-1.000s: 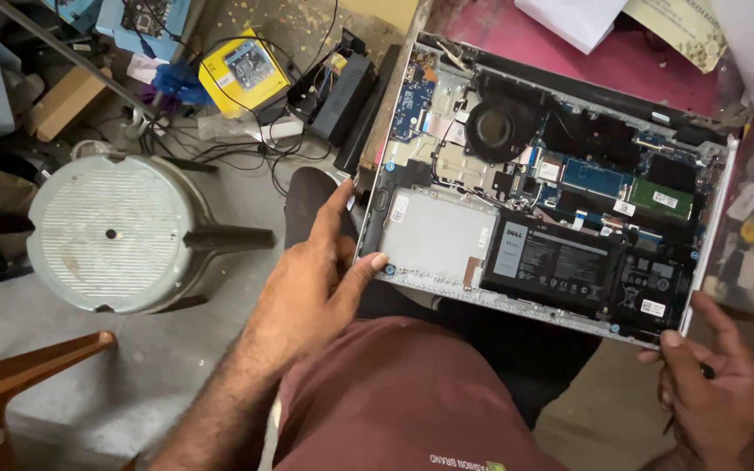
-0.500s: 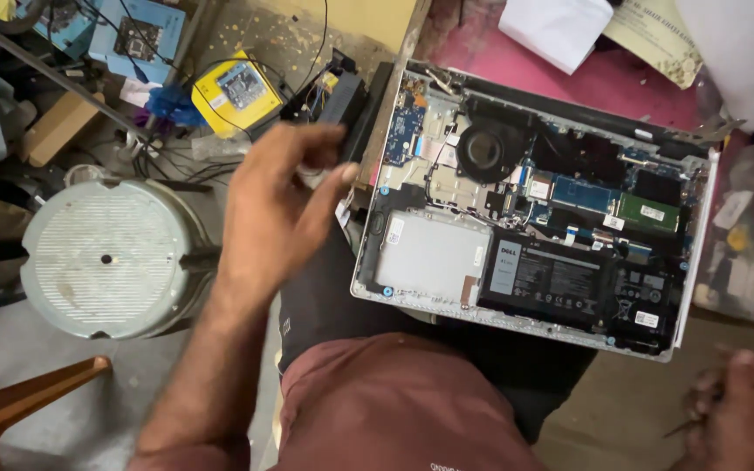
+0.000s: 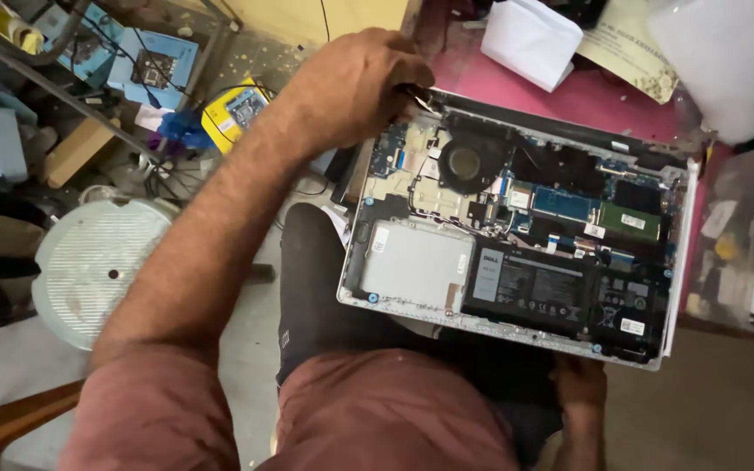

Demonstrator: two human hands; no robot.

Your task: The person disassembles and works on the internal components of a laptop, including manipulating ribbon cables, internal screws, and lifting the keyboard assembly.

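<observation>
An opened laptop [image 3: 412,262] lies across my lap with its bottom cover off. It shows a black battery [image 3: 560,292], a round fan [image 3: 462,164] and green memory boards. My left hand [image 3: 351,87] reaches over to the laptop's far left corner, fingers curled around the edge by the hinge. My right hand [image 3: 579,382] sits at the near right edge of the laptop. Only its back shows; its fingers are hidden beneath the case.
A white round grille [image 3: 98,266] lies on the floor at left, with a yellow device [image 3: 237,109], cables and boxes behind it. A pink surface [image 3: 586,96] with white paper [image 3: 530,39] lies beyond the laptop. A clear plastic bin [image 3: 743,244] stands at right.
My left hand left the laptop's near left edge, rose and moved to its far left corner. My right hand moved from the right side to under the near edge.
</observation>
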